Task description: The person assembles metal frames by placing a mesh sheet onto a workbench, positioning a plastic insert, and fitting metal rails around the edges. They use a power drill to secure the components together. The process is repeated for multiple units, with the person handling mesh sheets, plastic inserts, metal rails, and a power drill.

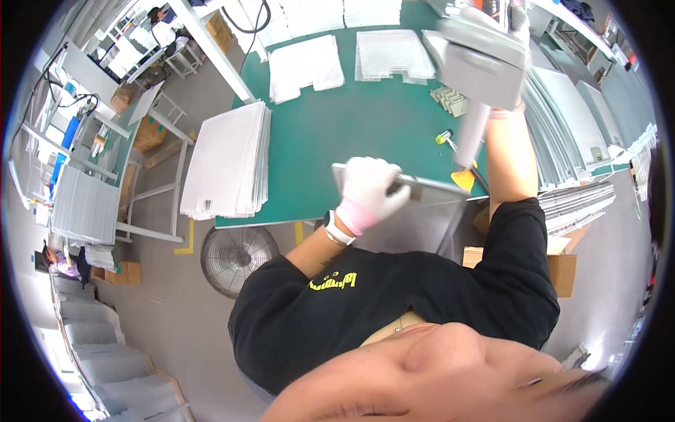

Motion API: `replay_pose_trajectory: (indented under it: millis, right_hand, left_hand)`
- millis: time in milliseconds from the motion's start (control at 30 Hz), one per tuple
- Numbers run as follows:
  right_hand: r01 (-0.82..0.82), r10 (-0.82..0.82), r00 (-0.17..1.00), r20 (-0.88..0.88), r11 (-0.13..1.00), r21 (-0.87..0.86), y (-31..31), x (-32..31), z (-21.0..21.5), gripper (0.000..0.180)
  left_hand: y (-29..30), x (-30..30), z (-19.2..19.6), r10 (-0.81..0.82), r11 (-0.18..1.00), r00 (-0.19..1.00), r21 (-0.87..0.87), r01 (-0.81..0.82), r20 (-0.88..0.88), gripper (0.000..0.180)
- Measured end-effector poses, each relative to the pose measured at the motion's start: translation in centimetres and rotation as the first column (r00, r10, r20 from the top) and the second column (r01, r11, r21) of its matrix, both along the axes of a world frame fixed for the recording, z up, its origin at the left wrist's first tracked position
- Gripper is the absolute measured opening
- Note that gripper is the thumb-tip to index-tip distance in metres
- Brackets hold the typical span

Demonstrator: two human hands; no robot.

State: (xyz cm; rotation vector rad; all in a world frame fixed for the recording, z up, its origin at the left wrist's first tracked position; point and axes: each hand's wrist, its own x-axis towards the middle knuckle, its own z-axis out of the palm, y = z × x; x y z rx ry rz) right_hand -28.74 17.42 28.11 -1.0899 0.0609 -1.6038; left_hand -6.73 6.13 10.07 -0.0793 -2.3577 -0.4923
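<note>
My left hand [371, 193], in a white glove with a pink cuff, is at the front edge of the green table. Its fingers are closed around a thin grey panel [437, 184], seen almost edge-on. My right hand [519, 27] is raised at the upper right. It grips a light grey, T-shaped thing [485, 70] with a long tapering part; motion blurs it and its kind is unclear. Below it on the table lie a yellow scraper [464, 178], a small tool with a green end [444, 138] and several small metal plates [450, 102].
Stacks of thin white sheets [228, 158] line the left and far sides of the green table [334, 126]. Grey panels [562, 116] lean at the right. A floor fan [239, 260] stands under the front edge. People [165, 32] sit farther off at the left.
</note>
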Motion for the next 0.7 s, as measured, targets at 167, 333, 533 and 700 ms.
replay_pose_trajectory:
  millis: [167,333,533,700]
  right_hand:
    - [0.033,-0.031,0.969,0.247,0.999,0.000,1.2,0.2,0.8,0.038]
    - [-0.316,0.321,0.947,0.025,0.942,-0.110,-0.6,-1.9,1.0,0.036]
    - [-0.297,0.321,0.929,0.185,0.943,-0.148,-0.7,0.4,0.7,0.031]
    - [-0.077,0.090,0.993,0.078,0.984,-0.161,-0.8,-1.0,-3.3,0.039]
  left_hand:
    - [-5.8,-2.7,1.8,0.401,0.913,0.895,-0.160,-0.375,0.195,0.030]
    - [-11.7,-7.9,-0.4,0.416,0.893,0.906,-0.224,-0.391,0.074,0.035]
    - [-7.4,-8.4,6.3,-0.005,0.997,0.936,-0.074,-0.022,-0.351,0.061]
    - [0.2,-5.8,15.4,-0.434,0.877,0.706,-0.082,0.474,-0.560,0.083]
